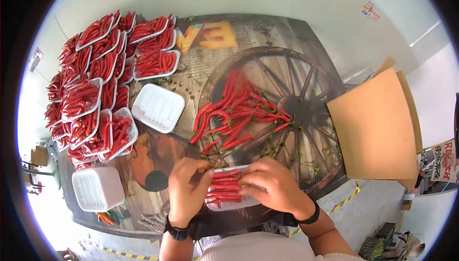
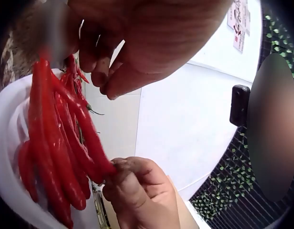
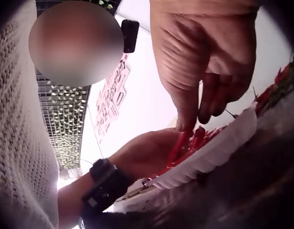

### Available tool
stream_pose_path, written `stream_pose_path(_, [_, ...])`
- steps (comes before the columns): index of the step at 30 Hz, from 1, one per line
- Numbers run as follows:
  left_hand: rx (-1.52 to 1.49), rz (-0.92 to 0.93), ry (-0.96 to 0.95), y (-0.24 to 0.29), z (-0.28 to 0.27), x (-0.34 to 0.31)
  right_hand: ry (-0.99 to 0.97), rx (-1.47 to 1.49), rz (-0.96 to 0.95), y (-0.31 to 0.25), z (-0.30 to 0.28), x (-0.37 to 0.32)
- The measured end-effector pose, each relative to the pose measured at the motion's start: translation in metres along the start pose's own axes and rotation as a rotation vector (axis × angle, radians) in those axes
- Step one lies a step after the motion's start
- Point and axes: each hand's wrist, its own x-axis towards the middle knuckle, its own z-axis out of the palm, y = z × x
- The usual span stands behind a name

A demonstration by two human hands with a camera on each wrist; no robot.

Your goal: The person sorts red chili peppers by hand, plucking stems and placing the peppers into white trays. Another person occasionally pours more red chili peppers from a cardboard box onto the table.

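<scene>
A white ribbed tray [image 1: 246, 202] lies at the table's near edge, with red chilies [image 1: 224, 187] laid side by side across it. My right hand [image 1: 272, 184] reaches over the tray's right side. In the left wrist view, the thumb and fingers of the right hand [image 2: 142, 191] pinch the end of a red chili [image 2: 85, 119]. My left hand [image 1: 187, 187] is at the tray's left end, its thumb close to the chili ends. Its other fingers [image 2: 101, 71] bend loosely above, with nothing visible between them.
Loose red chilies [image 1: 234, 110] lie heaped mid-table. An empty white tray [image 1: 158, 108] sits left of them. Filled chili trays [image 1: 91, 98] are stacked at the far left, and nested empty trays [image 1: 112, 189] stand at the near left. A cardboard box [image 1: 373, 127] stands at the right.
</scene>
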Motion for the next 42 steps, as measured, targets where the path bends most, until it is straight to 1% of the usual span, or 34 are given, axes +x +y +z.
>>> stream_pose_path(3, [0.004,-0.010,0.038,0.001,0.002,0.000,0.015,-0.136,0.039,0.015,-0.014,0.020])
stream_pose_path(4, [-0.034,-0.037,0.033,-0.001,0.003,0.000,0.067,-0.208,0.071,0.020,-0.015,0.031])
stream_pose_path(5, [-0.017,-0.004,0.007,-0.004,0.003,0.000,0.112,-0.275,0.098,0.025,-0.016,0.036])
stream_pose_path(7, [-0.009,0.059,-0.012,-0.003,0.006,0.002,0.073,-0.304,0.124,0.045,-0.008,0.038])
stream_pose_path(8, [0.039,0.114,-0.041,-0.002,0.005,0.004,0.048,-0.311,0.152,0.051,0.001,0.041])
stream_pose_path(9, [0.093,0.167,-0.077,0.000,0.005,0.006,0.000,-0.308,0.143,0.052,-0.001,0.042])
stream_pose_path(11, [0.129,0.138,-0.090,0.000,0.008,0.004,0.039,-0.288,0.180,0.050,-0.002,0.039])
stream_pose_path(12, [0.119,0.133,-0.113,-0.002,0.010,0.005,0.093,-0.295,0.112,0.048,-0.006,0.038])
stream_pose_path(13, [0.107,0.133,-0.137,-0.003,0.012,0.006,0.090,-0.293,0.114,0.044,-0.010,0.036])
stream_pose_path(15, [0.097,0.137,-0.121,-0.004,0.012,0.007,0.169,-0.152,0.147,0.031,-0.017,0.030])
stream_pose_path(16, [0.079,0.121,-0.120,-0.004,0.012,0.007,0.174,-0.081,0.214,0.023,-0.018,0.027])
stream_pose_path(17, [0.059,0.102,-0.122,-0.004,0.012,0.006,0.170,-0.075,0.223,0.015,-0.021,0.023])
stream_pose_path(19, [0.025,0.083,-0.111,-0.007,0.014,0.002,0.028,0.185,0.284,0.001,-0.024,0.015])
stream_pose_path(21, [0.014,0.054,-0.103,-0.008,0.010,-0.001,0.029,0.218,0.301,-0.001,-0.015,0.009])
stream_pose_path(23, [-0.028,0.058,0.066,-0.008,0.005,0.006,-0.070,0.222,0.136,0.003,-0.008,0.008])
stream_pose_path(24, [-0.049,0.066,0.110,-0.010,0.004,0.006,-0.048,0.162,0.084,0.005,-0.001,0.007])
stream_pose_path(25, [-0.046,0.072,0.094,-0.013,0.003,0.005,-0.033,0.164,0.093,0.006,0.005,0.007])
stream_pose_path(27, [-0.046,-0.057,0.265,-0.018,0.004,0.003,-0.046,0.021,0.022,0.006,0.010,0.008])
stream_pose_path(28, [-0.031,-0.083,0.312,-0.013,0.005,0.005,-0.064,-0.011,0.043,0.005,0.011,0.008])
stream_pose_path(29, [-0.043,-0.086,0.312,-0.013,0.006,0.004,-0.070,-0.020,0.047,0.004,0.011,0.007])
stream_pose_path(31, [-0.006,-0.035,0.261,-0.016,0.005,0.003,-0.079,-0.010,0.075,0.002,0.009,0.007])
stream_pose_path(32, [0.004,0.028,0.219,-0.016,0.005,0.004,-0.077,-0.018,0.074,0.003,0.006,0.008])
stream_pose_path(33, [-0.001,0.037,0.223,-0.014,0.006,0.004,-0.016,-0.069,0.074,0.005,0.002,0.012])
stream_pose_path(34, [0.018,0.046,0.164,-0.012,0.006,0.003,0.049,-0.119,0.074,0.008,-0.002,0.017])
stream_pose_path(35, [0.040,0.057,0.100,-0.010,0.006,0.002,0.061,-0.124,0.073,0.011,-0.006,0.023])
stream_pose_path(37, [0.034,0.058,0.066,-0.008,0.007,0.001,0.163,-0.252,0.018,0.023,-0.014,0.040])
stream_pose_path(39, [0.020,0.032,0.017,-0.007,0.008,0.001,0.152,-0.291,0.030,0.035,-0.012,0.054])
stream_pose_path(41, [0.015,0.023,0.019,-0.007,0.009,0.001,0.128,-0.296,-0.029,0.050,-0.002,0.065])
stream_pose_path(42, [-0.011,-0.013,0.001,-0.008,0.009,0.000,0.064,-0.362,0.002,0.052,0.001,0.064])
